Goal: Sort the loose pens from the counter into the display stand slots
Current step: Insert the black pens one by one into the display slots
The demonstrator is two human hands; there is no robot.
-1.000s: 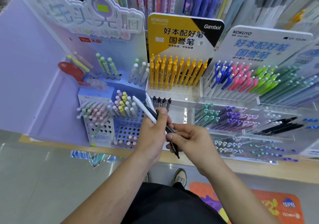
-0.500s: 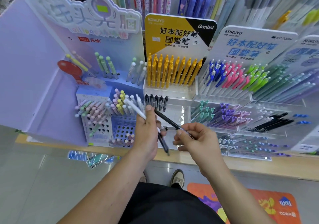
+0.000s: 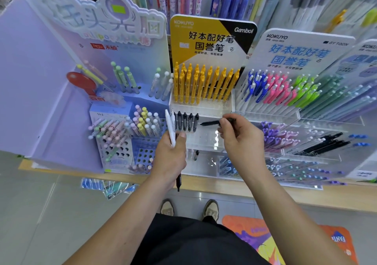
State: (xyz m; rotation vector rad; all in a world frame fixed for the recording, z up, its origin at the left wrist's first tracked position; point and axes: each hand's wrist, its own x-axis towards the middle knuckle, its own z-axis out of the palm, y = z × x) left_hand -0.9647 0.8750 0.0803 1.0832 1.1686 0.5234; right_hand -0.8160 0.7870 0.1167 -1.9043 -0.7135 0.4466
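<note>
Two hands busy, both loaded. Closest to me, the left hand (image 3: 170,158) is over the front of the desk (image 3: 244,193). Its grip is wrapped round a small bundle: a white pen (image 3: 170,128) pokes up out of the fist and a spare black pen (image 3: 179,180) hangs out the bottom. Might be a third one in there, can't tell.

Just past it, the right hand (image 3: 242,142) has a narrow fingertip grip on one black pen (image 3: 210,123). It's held sideways in the air, pointed end aimed left at the row of black pens (image 3: 186,121) standing in the clear stand (image 3: 206,140). The pen is near that row but not touching it, and not in any slot yet. Behind that tier stand the yellow pens (image 3: 204,85), which look pretty full.

So I'd say the step in hand is slotting this black pen in with its matching lot. Next move, as I read it: turn it upright, line it up with the free spot just right of the last black one, then push it straight down. The neighbours sit close together, so a sloppy angle could knock them. The bundle waits its turn.
</note>
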